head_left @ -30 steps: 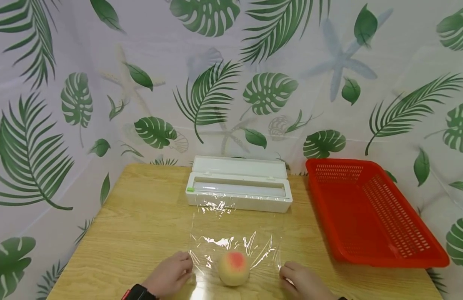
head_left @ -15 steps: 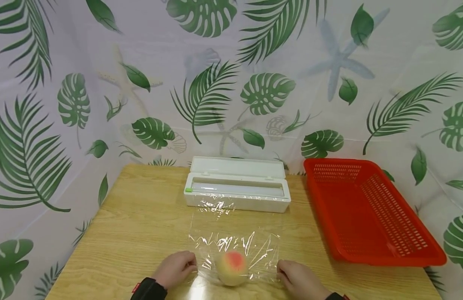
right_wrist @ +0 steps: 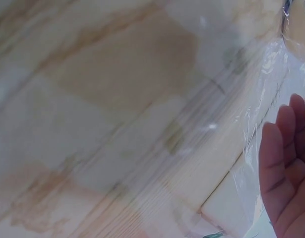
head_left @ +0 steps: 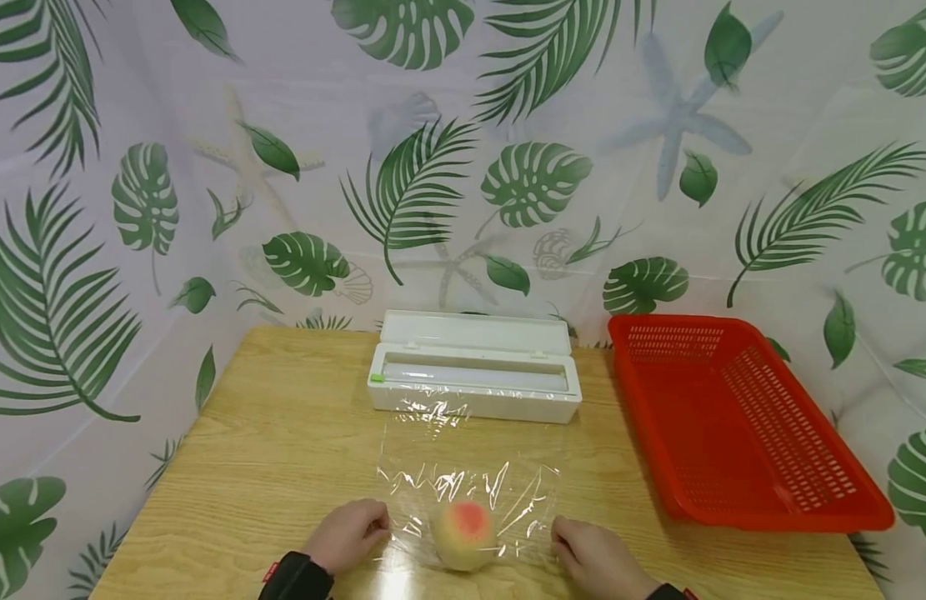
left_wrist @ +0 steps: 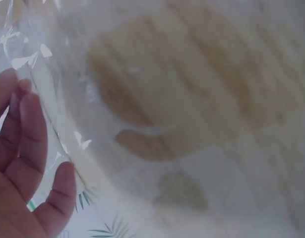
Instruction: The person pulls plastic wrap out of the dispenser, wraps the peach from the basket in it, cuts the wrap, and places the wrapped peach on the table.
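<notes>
A sheet of clear cling film point(head_left: 402, 487) stretches from the white cling film box point(head_left: 478, 407) toward the person. Under its near part sits a peach point(head_left: 465, 533), yellow with a red patch, seen through the film. At the film's left near corner the left hand point(head_left: 347, 535) pinches the edge. The right hand point(head_left: 599, 557) pinches the opposite corner. In the left wrist view, the thumb and fingertips of the left hand point(left_wrist: 23, 158) meet at the film. The right wrist view has the right hand point(right_wrist: 286, 168) beside the film point(right_wrist: 261, 89), its fingertips partly cut off.
The box's lid point(head_left: 473, 333) stands raised at the back, with a white roll point(head_left: 473, 377) inside. On the right of the wooden table point(head_left: 282, 433) stands a red plastic basket point(head_left: 703, 450). A leaf-patterned cloth point(head_left: 447, 167) hangs behind.
The film's near edge has come forward and down over the peach, which was uncovered in front a second ago. Both hands have shifted slightly inward; the last half second shows almost no movement.
</notes>
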The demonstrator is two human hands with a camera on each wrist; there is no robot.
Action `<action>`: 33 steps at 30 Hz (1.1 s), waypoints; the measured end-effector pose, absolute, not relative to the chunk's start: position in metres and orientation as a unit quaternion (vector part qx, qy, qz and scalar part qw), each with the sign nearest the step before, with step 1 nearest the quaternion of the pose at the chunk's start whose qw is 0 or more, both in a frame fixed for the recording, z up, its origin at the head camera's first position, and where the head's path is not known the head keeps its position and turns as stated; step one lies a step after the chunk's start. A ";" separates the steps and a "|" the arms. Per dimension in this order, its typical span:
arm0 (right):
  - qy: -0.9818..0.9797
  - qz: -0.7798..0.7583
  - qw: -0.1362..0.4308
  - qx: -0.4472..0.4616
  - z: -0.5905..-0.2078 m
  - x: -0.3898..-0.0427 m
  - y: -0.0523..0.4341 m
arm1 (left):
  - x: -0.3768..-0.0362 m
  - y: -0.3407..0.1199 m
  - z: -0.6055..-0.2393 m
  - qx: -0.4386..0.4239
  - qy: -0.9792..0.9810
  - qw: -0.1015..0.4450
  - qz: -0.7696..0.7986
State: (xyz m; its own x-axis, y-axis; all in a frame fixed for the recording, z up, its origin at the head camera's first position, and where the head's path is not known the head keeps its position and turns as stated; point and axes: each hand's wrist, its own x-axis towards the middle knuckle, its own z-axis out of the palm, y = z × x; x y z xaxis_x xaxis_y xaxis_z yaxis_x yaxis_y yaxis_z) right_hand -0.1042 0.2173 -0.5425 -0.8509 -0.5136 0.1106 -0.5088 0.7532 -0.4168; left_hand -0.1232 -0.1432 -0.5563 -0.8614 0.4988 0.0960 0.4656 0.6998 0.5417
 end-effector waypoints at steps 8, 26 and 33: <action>0.936 -0.220 0.024 -0.272 -0.541 -0.106 0.216 | -0.121 -0.142 -0.547 0.252 0.936 -0.013 0.244; 0.934 -0.224 0.001 -0.276 -0.539 -0.103 0.220 | -0.109 -0.069 -0.518 0.417 0.893 -0.096 0.137; 0.939 -0.220 0.020 -0.263 -0.538 -0.102 0.219 | -0.109 -0.061 -0.525 0.425 0.895 -0.081 0.107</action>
